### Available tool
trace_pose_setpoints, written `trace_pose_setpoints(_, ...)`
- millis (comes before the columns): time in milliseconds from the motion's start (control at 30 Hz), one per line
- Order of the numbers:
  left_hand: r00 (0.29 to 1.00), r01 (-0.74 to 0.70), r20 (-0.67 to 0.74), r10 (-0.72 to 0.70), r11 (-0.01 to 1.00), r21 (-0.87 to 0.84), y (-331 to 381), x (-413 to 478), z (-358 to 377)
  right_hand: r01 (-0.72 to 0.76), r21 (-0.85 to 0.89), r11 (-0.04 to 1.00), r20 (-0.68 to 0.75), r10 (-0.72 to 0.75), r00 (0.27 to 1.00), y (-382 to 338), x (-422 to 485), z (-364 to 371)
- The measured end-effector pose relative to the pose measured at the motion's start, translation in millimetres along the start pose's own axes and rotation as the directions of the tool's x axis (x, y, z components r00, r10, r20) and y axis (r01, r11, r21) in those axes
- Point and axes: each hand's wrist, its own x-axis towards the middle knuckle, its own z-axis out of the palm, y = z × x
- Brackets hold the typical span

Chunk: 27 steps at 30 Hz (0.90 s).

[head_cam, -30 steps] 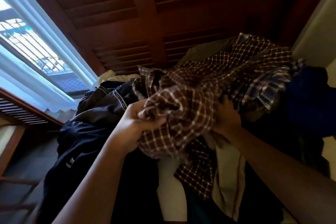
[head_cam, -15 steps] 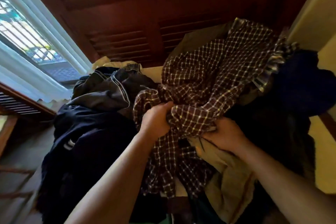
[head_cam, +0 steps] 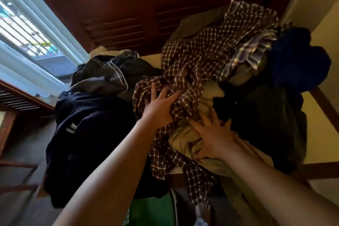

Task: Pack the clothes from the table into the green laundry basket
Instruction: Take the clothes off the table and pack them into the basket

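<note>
A heap of clothes covers the table (head_cam: 317,145). On top lies a brown plaid shirt (head_cam: 198,57), draped from the back right down over the front edge. My left hand (head_cam: 160,106) rests on its lower folds with fingers straight and spread. My right hand (head_cam: 214,134) presses flat, fingers splayed, on a tan garment (head_cam: 185,139) just right of the plaid. A patch of the green laundry basket (head_cam: 152,211) shows below the table edge, between my forearms; most of it is hidden.
Dark navy clothes (head_cam: 88,134) hang over the left side, with a grey white-striped garment (head_cam: 102,77) behind. A deep blue item (head_cam: 297,62) and black clothes (head_cam: 262,115) fill the right. Wooden louvred shutters (head_cam: 119,29) stand behind, a window (head_cam: 27,29) at left.
Both hands held bunched plaid cloth before. They have let go, and their fingers now lie spread on the pile. The plaid shirt has settled lower, and the right hand has moved onto the tan garment.
</note>
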Motion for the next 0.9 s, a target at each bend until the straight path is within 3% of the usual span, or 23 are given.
trace_pose_setpoints(33,1.0,0.024,0.008,-0.024,0.999,0.047,4,0,5,-0.01,-0.012,1.0,-0.002,0.01,1.0,-3,3,7)
trace_pose_setpoints(100,0.99,0.048,-0.135,-0.037,0.996,0.078,9,-8,12,-0.036,-0.008,0.999,-0.042,0.035,0.998,-8,5,12)
trace_pose_setpoints(200,0.925,-0.022,-0.38,-0.013,0.996,-0.088,6,-26,16,-0.032,-0.012,0.999,-0.193,0.029,0.981,-10,1,13)
trace_pose_setpoints(300,0.877,-0.126,-0.48,-0.009,0.96,-0.248,0,-55,16,-0.055,0.041,0.998,-0.324,0.065,0.944,-10,-5,10)
trace_pose_setpoints(400,0.815,-0.262,-0.58,0.0,0.892,-0.369,-4,-92,15,-0.048,0.156,0.987,-0.476,0.118,0.871,-15,-18,7)
trace_pose_setpoints(467,0.762,-0.342,-0.648,0.013,0.857,-0.385,-5,-120,13,0.008,0.24,0.971,-0.609,0.144,0.78,-22,-35,6)
trace_pose_setpoints(567,0.726,-0.417,-0.687,0.0,0.795,-0.441,-8,-164,11,0.116,0.339,0.934,-0.747,0.192,0.637,-40,-64,10)
trace_pose_setpoints(633,0.718,-0.467,-0.696,0.01,0.749,-0.47,-13,-196,13,0.163,0.389,0.907,-0.78,0.23,0.583,-56,-81,14)
trace_pose_setpoints(800,0.691,-0.504,-0.723,0.004,0.719,-0.478,-38,-281,32,0.196,0.402,0.895,-0.827,0.262,0.497,-121,-132,32)
trace_pose_setpoints(900,0.687,-0.485,-0.726,-0.023,0.73,-0.482,-65,-333,47,0.231,0.438,0.869,-0.825,0.285,0.488,-172,-165,49)
